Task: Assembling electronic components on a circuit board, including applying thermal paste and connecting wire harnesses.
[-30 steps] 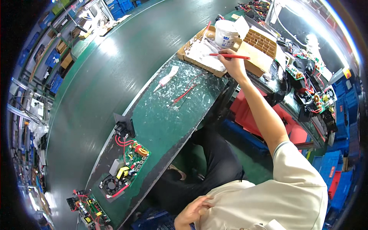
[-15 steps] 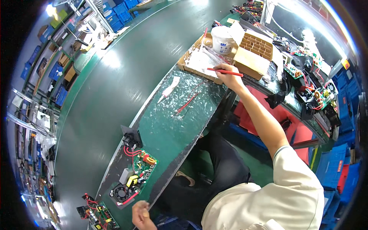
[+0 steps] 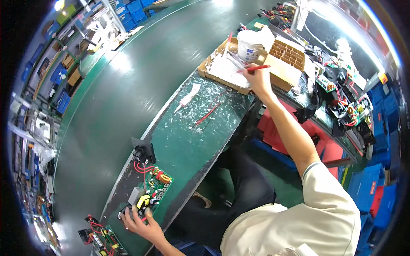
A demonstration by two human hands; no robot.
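My right hand [image 3: 259,80] pinches a slim red pen-like tool [image 3: 259,67]; its lower end points into a shallow cardboard tray [image 3: 228,82] smeared with white material. Whether that end touches the material I cannot tell. My left hand [image 3: 144,226] is over the small black fan at the near end of a green circuit board [image 3: 167,187], fingers spread and thumb apart. The hand covers most of the fan. Red wires [image 3: 143,168] join the board to a black socket-like part [image 3: 144,152] at its far end.
A white tub [image 3: 250,45] stands in the tray beside a divided cardboard box [image 3: 287,55]. On the bench lie a white tube [image 3: 188,98] and red wires [image 3: 207,115]. A second circuit board [image 3: 104,239] is near left. More electronics [image 3: 350,106] crowd the right-hand bench.
My left hand has moved forward and left from the bench edge onto the fan, its fingers spreading. My right hand has shifted slightly, tilting the red tool's lower end into the tray.
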